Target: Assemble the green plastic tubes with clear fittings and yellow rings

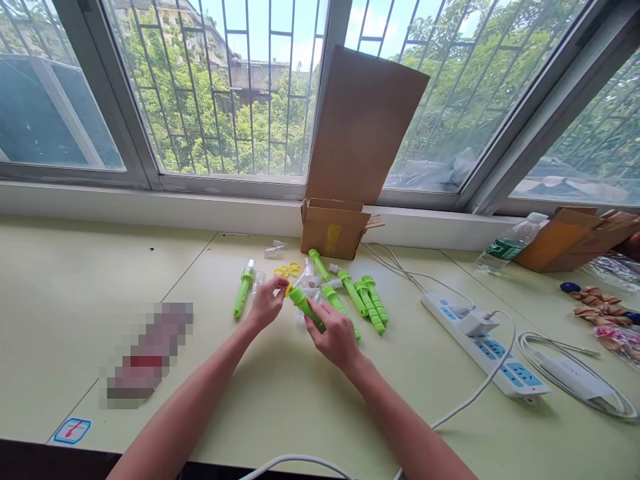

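My right hand (337, 333) is wrapped round a green plastic tube (303, 303) whose threaded end points up and left. At that end, my left hand (267, 305) pinches a small yellow ring (289, 289), which touches or nearly touches the thread. Several yellow rings (287, 269) lie just beyond my fingers. Clear plastic pieces (309, 272) are bunched behind the held tube, partly hidden by it. More green tubes (371, 307) lie to the right of my hands. Left of them rests a green tube with a clear top (243, 293).
A cardboard box (333, 230) with a raised flap stands against the window ledge. On the right are a power strip (485, 347), a coiled charger cable (575, 377), a water bottle (510, 243) and another carton (573, 237). A blurred-out object (150, 353) lies on the left.
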Demonstrator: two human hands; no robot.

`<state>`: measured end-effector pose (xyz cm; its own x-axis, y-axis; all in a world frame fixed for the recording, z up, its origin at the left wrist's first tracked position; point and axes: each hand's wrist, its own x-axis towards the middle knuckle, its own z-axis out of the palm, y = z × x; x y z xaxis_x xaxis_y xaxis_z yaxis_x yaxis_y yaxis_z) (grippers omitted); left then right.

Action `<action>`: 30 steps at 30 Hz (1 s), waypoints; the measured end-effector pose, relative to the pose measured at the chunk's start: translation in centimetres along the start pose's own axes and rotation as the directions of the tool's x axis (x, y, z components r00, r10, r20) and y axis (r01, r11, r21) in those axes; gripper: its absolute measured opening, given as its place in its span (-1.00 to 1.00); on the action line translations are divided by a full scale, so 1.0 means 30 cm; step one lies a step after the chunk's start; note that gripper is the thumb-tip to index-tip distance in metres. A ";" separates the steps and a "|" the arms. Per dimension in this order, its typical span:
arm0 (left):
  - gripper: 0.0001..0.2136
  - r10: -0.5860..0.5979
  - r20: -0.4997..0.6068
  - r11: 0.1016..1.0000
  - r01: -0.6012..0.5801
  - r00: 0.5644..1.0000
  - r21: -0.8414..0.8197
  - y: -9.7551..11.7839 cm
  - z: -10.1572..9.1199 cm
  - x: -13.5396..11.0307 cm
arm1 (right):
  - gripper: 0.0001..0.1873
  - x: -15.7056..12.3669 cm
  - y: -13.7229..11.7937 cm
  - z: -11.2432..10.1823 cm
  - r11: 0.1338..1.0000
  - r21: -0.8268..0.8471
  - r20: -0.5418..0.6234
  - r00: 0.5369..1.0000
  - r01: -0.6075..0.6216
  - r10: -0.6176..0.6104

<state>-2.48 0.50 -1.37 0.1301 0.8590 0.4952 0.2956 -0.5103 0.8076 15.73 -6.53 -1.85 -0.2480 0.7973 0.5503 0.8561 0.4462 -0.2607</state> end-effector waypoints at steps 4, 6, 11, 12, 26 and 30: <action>-0.93 -0.016 0.018 0.999 0.017 1.000 -0.037 -0.001 -0.002 0.003 | -0.57 0.001 -0.001 -0.003 1.000 0.005 0.020 1.000 0.001 -0.001; -0.92 -0.048 0.006 0.995 0.049 0.999 -0.086 -0.007 -0.002 0.005 | -0.57 0.003 -0.001 -0.005 1.000 0.008 0.026 1.000 -0.001 0.001; -0.82 -0.115 -0.030 0.975 0.107 0.993 -0.196 -0.024 0.002 0.006 | -0.56 0.004 0.000 -0.007 1.000 0.004 0.056 0.998 -0.014 0.013; -0.80 -0.122 -0.035 0.970 0.112 0.992 -0.217 -0.026 0.003 0.006 | -0.56 0.004 0.000 -0.007 1.000 0.005 0.063 0.998 -0.014 0.013; -0.77 -0.104 0.112 0.961 0.129 0.988 -0.245 0.018 -0.003 -0.004 | -0.55 0.003 0.008 -0.005 0.999 0.012 0.062 0.997 -0.048 0.047; -0.74 -0.103 0.148 0.970 0.133 0.984 -0.204 0.040 -0.012 -0.012 | -0.55 0.005 0.010 -0.003 0.999 0.007 0.056 0.997 -0.048 0.048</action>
<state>-2.51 -0.43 -0.48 0.2377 0.9037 0.3561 0.1111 -0.3895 0.9143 15.98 -6.32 -1.78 -0.2320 0.8394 0.4916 0.8639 0.4101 -0.2925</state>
